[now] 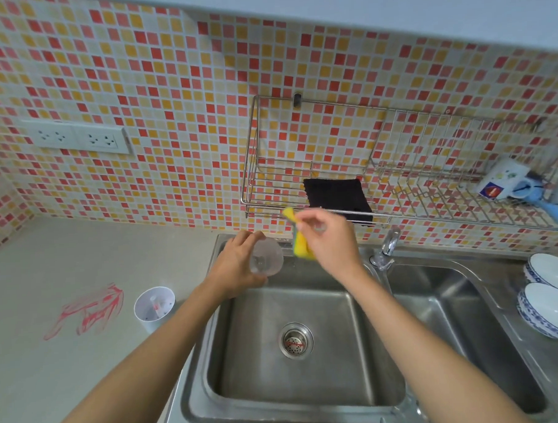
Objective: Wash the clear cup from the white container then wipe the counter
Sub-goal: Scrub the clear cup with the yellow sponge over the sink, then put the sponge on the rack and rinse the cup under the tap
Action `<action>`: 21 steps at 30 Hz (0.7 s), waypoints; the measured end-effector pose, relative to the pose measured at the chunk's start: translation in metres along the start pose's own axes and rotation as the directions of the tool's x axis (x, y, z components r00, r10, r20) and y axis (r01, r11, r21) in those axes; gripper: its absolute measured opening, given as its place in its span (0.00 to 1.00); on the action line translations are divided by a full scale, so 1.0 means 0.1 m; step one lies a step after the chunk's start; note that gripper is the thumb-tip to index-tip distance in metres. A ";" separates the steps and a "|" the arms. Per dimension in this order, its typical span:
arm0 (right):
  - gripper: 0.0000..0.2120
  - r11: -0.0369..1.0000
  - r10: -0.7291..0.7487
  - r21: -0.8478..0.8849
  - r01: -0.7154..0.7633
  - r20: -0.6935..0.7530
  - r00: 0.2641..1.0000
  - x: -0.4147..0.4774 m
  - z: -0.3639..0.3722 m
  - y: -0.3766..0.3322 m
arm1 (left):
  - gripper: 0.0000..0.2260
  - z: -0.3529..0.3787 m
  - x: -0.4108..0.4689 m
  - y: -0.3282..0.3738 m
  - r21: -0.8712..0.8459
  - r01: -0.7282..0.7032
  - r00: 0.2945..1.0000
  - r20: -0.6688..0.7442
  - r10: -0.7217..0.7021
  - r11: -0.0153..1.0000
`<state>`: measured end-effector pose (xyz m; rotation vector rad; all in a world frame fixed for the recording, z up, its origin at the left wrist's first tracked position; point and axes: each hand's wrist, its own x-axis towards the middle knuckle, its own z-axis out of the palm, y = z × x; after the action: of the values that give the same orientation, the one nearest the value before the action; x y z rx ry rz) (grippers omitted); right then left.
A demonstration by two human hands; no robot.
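My left hand (233, 264) holds the clear cup (267, 256) over the back left corner of the left sink basin (303, 363), its mouth tilted to the right. A hand's width to the right, my right hand (328, 241) grips a yellow sponge (299, 239) with a green edge, hanging down beside the cup. The white container (154, 308) stands upright on the counter (70, 364) left of the sink. Red scribbled marks (90, 310) stain the counter to its left.
A wire dish rack (398, 180) hangs on the tiled wall with a black cloth (336, 197) and a mug (501, 179) in it. The tap (389, 241) stands between the two basins. Blue-patterned white bowls (550, 308) sit at the right. Wall sockets (79, 138) are at the left.
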<state>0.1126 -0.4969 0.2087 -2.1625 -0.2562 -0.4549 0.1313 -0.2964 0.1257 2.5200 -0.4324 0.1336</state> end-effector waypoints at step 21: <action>0.10 0.870 0.204 -0.474 -0.133 0.102 0.974 1.38 0.76 0.27 | 0.40 0.04 -0.01 -0.28 -0.082 0.049 0.998 -0.037 -0.052 0.995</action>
<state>0.2650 -0.4489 0.2041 -2.6707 -0.0345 -0.2697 0.1392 -0.2764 0.1078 2.4419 -0.3506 0.1430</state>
